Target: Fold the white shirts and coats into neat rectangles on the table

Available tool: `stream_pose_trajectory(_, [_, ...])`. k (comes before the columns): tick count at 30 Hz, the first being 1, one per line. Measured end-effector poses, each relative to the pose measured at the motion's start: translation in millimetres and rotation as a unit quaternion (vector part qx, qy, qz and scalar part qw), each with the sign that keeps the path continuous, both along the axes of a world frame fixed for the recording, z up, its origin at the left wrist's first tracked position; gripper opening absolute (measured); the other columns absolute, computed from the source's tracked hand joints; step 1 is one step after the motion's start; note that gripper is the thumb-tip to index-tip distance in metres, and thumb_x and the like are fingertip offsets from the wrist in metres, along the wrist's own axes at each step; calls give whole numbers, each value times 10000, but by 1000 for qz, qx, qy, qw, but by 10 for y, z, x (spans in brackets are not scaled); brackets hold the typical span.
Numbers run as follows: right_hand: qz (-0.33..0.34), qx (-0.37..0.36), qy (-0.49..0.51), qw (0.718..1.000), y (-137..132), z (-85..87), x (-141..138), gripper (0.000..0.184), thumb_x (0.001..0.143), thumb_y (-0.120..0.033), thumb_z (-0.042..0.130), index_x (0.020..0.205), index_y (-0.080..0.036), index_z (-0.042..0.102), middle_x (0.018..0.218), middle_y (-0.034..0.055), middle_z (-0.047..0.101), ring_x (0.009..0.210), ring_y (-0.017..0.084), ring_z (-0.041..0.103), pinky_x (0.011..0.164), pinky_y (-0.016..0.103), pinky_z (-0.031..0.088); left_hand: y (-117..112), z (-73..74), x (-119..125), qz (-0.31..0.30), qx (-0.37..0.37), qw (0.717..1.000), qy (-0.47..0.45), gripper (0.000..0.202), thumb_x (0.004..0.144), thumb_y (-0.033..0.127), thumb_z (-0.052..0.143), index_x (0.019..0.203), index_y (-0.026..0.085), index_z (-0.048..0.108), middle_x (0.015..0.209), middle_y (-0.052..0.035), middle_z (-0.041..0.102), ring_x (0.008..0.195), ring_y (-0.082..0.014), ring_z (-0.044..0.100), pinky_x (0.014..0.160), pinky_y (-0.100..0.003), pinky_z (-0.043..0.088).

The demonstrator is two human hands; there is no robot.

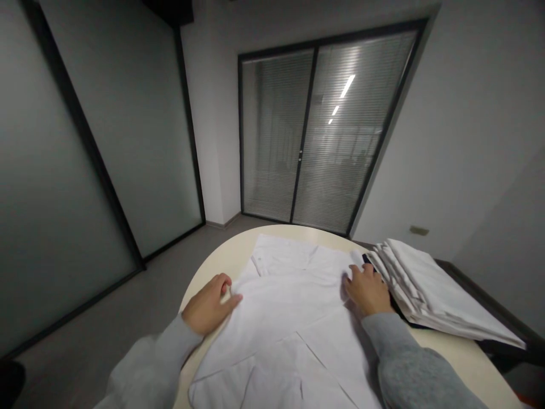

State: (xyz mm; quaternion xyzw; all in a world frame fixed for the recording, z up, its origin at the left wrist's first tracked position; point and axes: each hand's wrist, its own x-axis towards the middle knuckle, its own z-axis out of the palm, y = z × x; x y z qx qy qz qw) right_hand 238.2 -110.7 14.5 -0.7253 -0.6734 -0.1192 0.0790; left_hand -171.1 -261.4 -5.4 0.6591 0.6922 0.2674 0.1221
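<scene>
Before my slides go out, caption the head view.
Left hand and right hand flank a white garment on a round-edged cream table, folded white cloth at right.

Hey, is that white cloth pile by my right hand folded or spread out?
Folded: the white cloth pile shows several stacked layers along its edge beside your right hand.

A garment (289,312) lies spread lengthwise across the middle of a bench (227,255), directly before the person. The left hand (210,305) is at its left edge; the right hand (367,288) rests on its right edge, just beside a stack of folded cloth (426,284) (which reaches past the bench's right side). Behind the bench stands a glass door (332,147) with blinds. A glass partition (128,125) stands left, across the floor (140,309); a wall (460,142) is at right, beyond the stack.
</scene>
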Motion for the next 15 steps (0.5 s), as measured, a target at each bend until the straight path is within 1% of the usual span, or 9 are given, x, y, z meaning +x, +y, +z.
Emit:
stream_pose_trajectory(2, [39, 19, -7, 999, -19, 63, -131, 456, 994, -358, 496, 1398, -175, 603, 1432, 221, 511, 1214, 386, 569, 932, 458, 476, -513, -155, 82, 14, -19, 999, -25, 545, 766, 534, 746, 1207, 262, 576, 1101, -74, 657, 975, -279, 623, 848, -362, 447])
stream_pose_trajectory(3, [66, 11, 6, 998, -34, 101, -213, 472, 993, -358, 504, 1424, -184, 586, 1447, 207, 508, 1215, 371, 568, 952, 452, 471, -735, -251, 105, 21, -36, 999, -32, 610, 730, 521, 782, 1250, 280, 571, 1125, -78, 657, 1016, -297, 623, 886, -382, 451])
stream_pose_trajectory(4, [100, -8, 23, 995, -55, 136, -302, 482, 994, -353, 506, 1443, -191, 573, 1451, 193, 514, 1216, 353, 569, 973, 440, 465, -916, -351, 113, 35, -50, 998, -35, 589, 735, 509, 775, 1248, 292, 582, 1084, -75, 665, 997, -304, 631, 896, -399, 454])
stream_pose_trajectory(6, [185, -64, 59, 979, -127, 177, -488, 497, 988, -347, 520, 1463, -205, 559, 1460, 170, 524, 1238, 318, 563, 1024, 416, 442, -1141, -536, 85, 46, -63, 996, -43, 426, 831, 516, 670, 1197, 306, 612, 972, -63, 671, 919, -295, 645, 885, -408, 462])
stream_pose_trajectory(7, [231, -92, 73, 966, -179, 179, -579, 512, 974, -342, 539, 1471, -216, 553, 1479, 161, 518, 1272, 307, 547, 1054, 411, 425, -1193, -607, 55, 45, -64, 996, -50, 356, 879, 519, 605, 1168, 311, 621, 925, -54, 667, 882, -284, 648, 867, -400, 467])
stream_pose_trajectory(9, [316, -142, 85, 934, -313, 152, -739, 564, 930, -347, 596, 1482, -247, 543, 1536, 145, 483, 1362, 306, 487, 1112, 432, 381, -1224, -685, -24, 34, -71, 995, -68, 313, 937, 521, 512, 1155, 322, 617, 872, -32, 657, 826, -259, 650, 815, -367, 475])
stream_pose_trajectory(10, [348, -164, 86, 919, -387, 129, -806, 595, 903, -353, 624, 1486, -261, 542, 1562, 139, 464, 1404, 312, 450, 1135, 453, 358, -1224, -688, -69, 28, -83, 993, -77, 323, 940, 522, 503, 1176, 328, 609, 853, -18, 652, 798, -247, 648, 781, -349, 475])
stream_pose_trajectory(12, [386, -202, 86, 896, -526, 80, -908, 644, 864, -366, 654, 1490, -266, 544, 1594, 138, 444, 1459, 325, 394, 1169, 494, 313, -1225, -623, -158, 23, -116, 989, -94, 392, 911, 526, 535, 1246, 329, 585, 802, 8, 638, 727, -227, 635, 710, -320, 464])
stream_pose_trajectory(15, [397, -230, 91, 884, -655, 27, -998, 680, 866, -405, 636, 1518, -251, 521, 1624, 142, 417, 1494, 346, 350, 1199, 540, 259, -1217, -383, -262, 8, -145, 982, -123, 572, 836, 570, 613, 1335, 294, 557, 770, 20, 646, 696, -216, 632, 668, -298, 464])
